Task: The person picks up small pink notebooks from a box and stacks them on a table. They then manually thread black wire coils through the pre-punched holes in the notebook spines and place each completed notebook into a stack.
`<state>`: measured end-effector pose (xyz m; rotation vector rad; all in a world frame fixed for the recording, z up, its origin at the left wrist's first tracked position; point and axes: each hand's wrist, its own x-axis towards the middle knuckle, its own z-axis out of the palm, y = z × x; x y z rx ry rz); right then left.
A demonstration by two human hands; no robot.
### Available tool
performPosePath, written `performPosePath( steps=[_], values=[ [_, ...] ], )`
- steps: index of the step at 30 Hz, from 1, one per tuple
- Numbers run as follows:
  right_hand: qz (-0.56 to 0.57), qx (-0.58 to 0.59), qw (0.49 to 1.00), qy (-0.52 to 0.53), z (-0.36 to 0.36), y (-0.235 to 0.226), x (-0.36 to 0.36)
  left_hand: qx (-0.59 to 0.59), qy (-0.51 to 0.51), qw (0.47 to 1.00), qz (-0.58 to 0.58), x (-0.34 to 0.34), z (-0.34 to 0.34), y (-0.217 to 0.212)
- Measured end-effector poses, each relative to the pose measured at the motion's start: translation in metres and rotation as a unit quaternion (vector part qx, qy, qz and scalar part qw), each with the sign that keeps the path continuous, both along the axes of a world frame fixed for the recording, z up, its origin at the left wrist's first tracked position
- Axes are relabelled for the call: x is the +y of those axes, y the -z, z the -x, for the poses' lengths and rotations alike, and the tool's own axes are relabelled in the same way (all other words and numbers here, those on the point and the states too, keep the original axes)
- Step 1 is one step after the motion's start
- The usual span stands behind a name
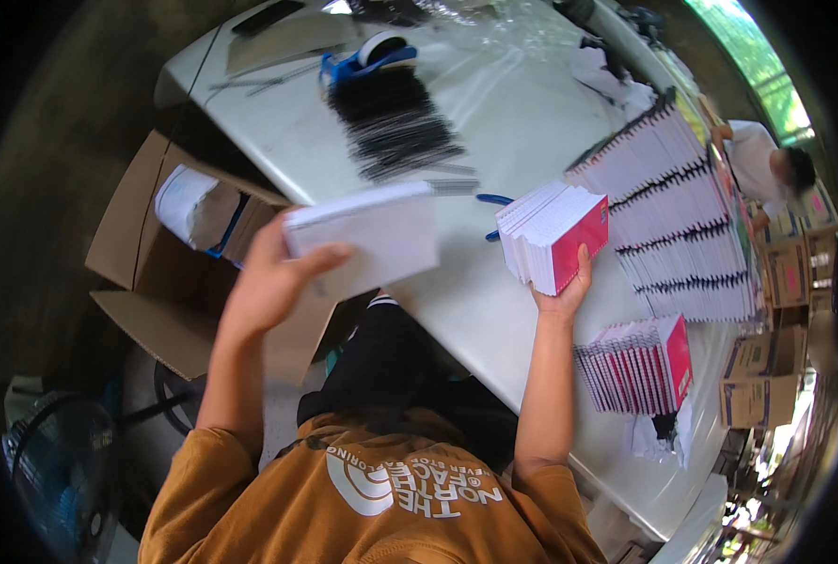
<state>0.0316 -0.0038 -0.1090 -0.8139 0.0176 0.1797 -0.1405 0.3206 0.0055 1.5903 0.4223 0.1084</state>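
My left hand (273, 268) is closed on a white pad of paper (386, 235), its thumb across the face, held above the table's near edge. The pad is slightly blurred. My right hand (566, 293) grips a thick block of loose sheets with a pink cover (579, 242), and the white pages fan apart on its left side. Behind that block the blue handles of a hand tool (494, 199) poke out; the rest of it is hidden. A heap of black binding wires (395, 127) lies farther up the table.
An open cardboard box (146, 324) stands left of the table (504, 352). Tall piles of black-bound books (678, 221) and a stack of pink spiral notebooks (633, 367) are on the right. A blue tape dispenser (358, 66) sits far back. Another person (758, 164) is beyond the piles.
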Motion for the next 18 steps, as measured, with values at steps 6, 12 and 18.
performPosePath(
  steps=[6, 12, 18],
  values=[
    [-0.38, -0.03, 0.916, -0.121, 0.034, -0.018, -0.04, -0.229, 0.164, 0.843, -0.458, -0.098, -0.068, 0.022],
    [-0.425, -0.066, 0.871, -0.239, 0.077, -0.047, -0.052, -0.416, 0.104, 0.787, -0.443, -0.137, -0.086, 0.063],
    [-0.203, -0.019, 0.979, -0.004, 0.078, -0.029, -0.08, 0.033, 0.207, 0.972, 0.102, -0.182, -0.119, 0.088]
  ],
)
